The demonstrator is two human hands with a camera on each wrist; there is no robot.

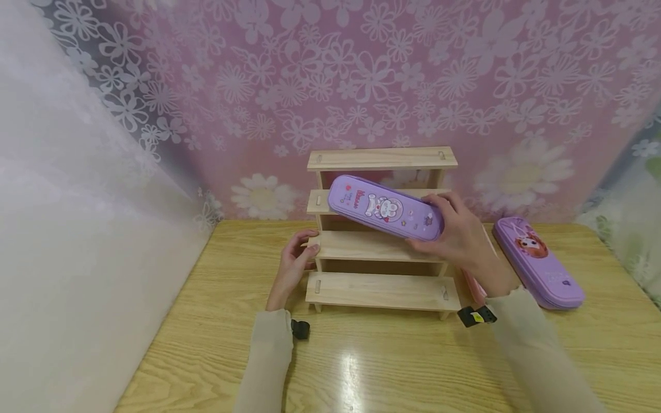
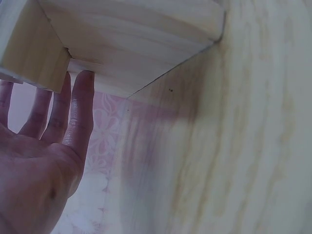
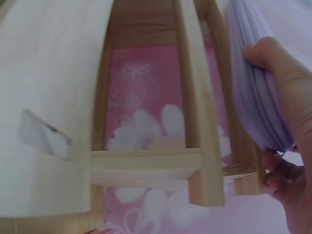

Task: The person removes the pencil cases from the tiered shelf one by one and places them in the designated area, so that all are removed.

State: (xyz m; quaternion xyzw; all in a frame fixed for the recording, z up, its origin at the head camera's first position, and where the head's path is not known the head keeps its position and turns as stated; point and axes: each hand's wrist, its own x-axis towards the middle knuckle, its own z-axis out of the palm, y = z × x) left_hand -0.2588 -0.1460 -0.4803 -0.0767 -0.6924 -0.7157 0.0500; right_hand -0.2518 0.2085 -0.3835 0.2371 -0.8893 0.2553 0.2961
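A stepped wooden rack stands on the wooden table against the wall. My right hand grips the right end of a purple pencil case with a cartoon bunny, holding it tilted just above the rack's upper steps. In the right wrist view the thumb and fingers wrap round the zipped edge of the purple pencil case, beside the rack's slats. My left hand rests its straight fingers against the left end of the wooden rack.
A second purple pencil case with a girl's picture lies on the table right of the rack. Something pink lies partly hidden behind my right wrist. A pink flowered wall stands close behind; a white wall is at the left.
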